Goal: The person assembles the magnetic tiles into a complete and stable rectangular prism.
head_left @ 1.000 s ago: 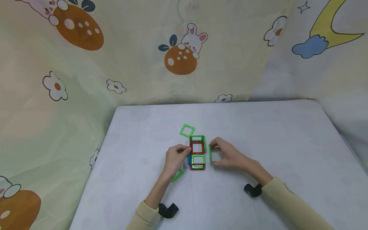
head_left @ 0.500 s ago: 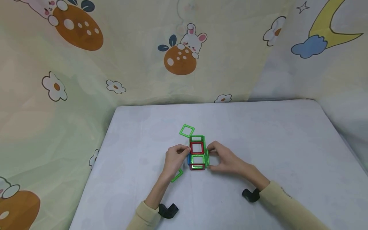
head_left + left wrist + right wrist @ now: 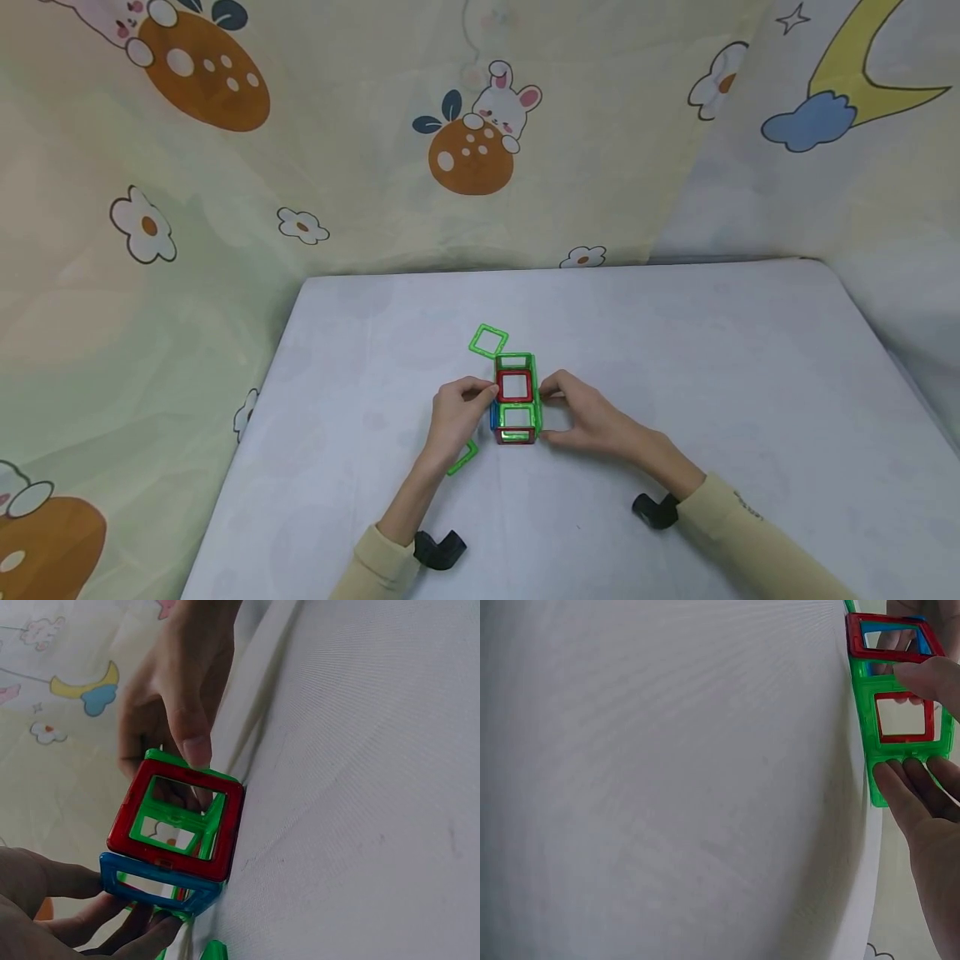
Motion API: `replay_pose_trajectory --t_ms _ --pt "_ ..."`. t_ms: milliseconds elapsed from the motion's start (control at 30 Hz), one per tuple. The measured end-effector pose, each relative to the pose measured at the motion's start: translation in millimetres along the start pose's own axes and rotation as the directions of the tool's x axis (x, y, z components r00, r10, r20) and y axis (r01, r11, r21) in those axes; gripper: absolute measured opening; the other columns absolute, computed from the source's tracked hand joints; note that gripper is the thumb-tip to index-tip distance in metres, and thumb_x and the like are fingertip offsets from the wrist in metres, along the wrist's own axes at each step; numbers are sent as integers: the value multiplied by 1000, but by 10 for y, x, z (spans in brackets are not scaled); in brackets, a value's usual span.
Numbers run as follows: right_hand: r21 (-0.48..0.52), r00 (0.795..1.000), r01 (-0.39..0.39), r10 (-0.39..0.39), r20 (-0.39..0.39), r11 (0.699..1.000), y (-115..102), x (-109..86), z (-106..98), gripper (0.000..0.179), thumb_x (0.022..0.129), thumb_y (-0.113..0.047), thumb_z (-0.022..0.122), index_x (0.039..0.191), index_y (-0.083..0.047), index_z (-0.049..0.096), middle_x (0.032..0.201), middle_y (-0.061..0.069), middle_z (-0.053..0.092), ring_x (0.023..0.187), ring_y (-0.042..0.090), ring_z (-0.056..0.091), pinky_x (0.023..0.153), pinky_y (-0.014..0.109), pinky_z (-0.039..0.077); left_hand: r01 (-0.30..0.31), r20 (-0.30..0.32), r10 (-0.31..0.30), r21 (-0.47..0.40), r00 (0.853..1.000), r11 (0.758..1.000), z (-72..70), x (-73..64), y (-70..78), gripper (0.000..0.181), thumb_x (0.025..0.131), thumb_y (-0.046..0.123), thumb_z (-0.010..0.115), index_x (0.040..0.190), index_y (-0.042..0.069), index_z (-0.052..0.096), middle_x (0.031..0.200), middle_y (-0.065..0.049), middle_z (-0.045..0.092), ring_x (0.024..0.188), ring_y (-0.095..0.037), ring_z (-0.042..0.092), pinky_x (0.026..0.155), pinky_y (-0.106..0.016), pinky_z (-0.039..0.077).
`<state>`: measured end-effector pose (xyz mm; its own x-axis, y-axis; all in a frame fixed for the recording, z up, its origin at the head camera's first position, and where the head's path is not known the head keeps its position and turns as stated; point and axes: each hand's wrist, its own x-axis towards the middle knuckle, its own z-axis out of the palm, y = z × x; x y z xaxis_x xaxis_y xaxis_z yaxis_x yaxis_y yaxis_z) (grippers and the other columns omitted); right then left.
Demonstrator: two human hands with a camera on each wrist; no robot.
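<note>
A small box-like row of square magnetic tiles in green, red and blue stands mid-table, its red top tile (image 3: 515, 372) showing in the head view. My left hand (image 3: 459, 417) holds the row's left side, its fingers around the blue tile (image 3: 161, 900) in the left wrist view. On the other side, my right hand (image 3: 596, 419) pinches a green square tile (image 3: 868, 720) between thumb and fingers. That tile lies against the row's right side. A red tile (image 3: 124, 821) closes the near end.
One loose green square tile (image 3: 477, 332) lies at the row's far left corner. Another green tile (image 3: 462, 458) is partly hidden by the left wrist. A white cloth covers the table (image 3: 712, 350), and a patterned curtain (image 3: 360, 125) hangs behind it.
My right hand has moved left, bringing the green tile from a gap beside the row to its right side. The left hand has stayed in place.
</note>
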<state>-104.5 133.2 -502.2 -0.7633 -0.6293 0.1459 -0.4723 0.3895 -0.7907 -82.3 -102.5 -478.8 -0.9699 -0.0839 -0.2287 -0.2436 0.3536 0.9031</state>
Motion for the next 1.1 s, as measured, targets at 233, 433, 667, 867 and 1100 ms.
replay_pose_trajectory --t_ms 233,433,667,867,1100 --pt "-49 999 -24 25 25 999 -2 -2 -33 61 78 -7 89 127 -2 53 124 9 62 120 25 63 102 37 55 -8 18 8 7 1000 1000 -16 -1 6 20 99 25 70 104 8 78 103 -5 77 94 -16 67 79 -29 55" --pt "-124 998 -53 56 15 991 5 34 -126 59 82 -4 82 133 0 52 131 13 62 124 29 63 103 41 54 -110 54 104 117 993 987 -79 26 27 19 99 22 69 105 5 77 98 -5 75 90 -16 66 76 -30 55" --pt "-127 996 -87 83 -36 988 55 198 -157 53 90 0 72 139 3 51 138 18 60 127 32 63 103 43 54 -152 90 138 169 986 974 -92 38 69 19 99 19 68 105 3 76 95 -6 76 89 -17 68 76 -33 57" --pt "-60 993 -119 119 -15 991 122 345 -148 49 95 0 63 143 2 51 142 19 58 130 35 60 107 48 51 -151 86 138 165 987 975 -33 17 109 22 99 17 67 112 0 73 100 -8 75 94 -20 71 77 -33 59" --pt "14 994 -114 114 2 993 236 455 -134 45 96 4 60 140 1 56 140 17 63 130 35 61 108 47 50 -168 54 160 201 986 965 57 10 138 20 97 11 68 110 -4 71 98 -11 74 90 -21 72 72 -33 61"
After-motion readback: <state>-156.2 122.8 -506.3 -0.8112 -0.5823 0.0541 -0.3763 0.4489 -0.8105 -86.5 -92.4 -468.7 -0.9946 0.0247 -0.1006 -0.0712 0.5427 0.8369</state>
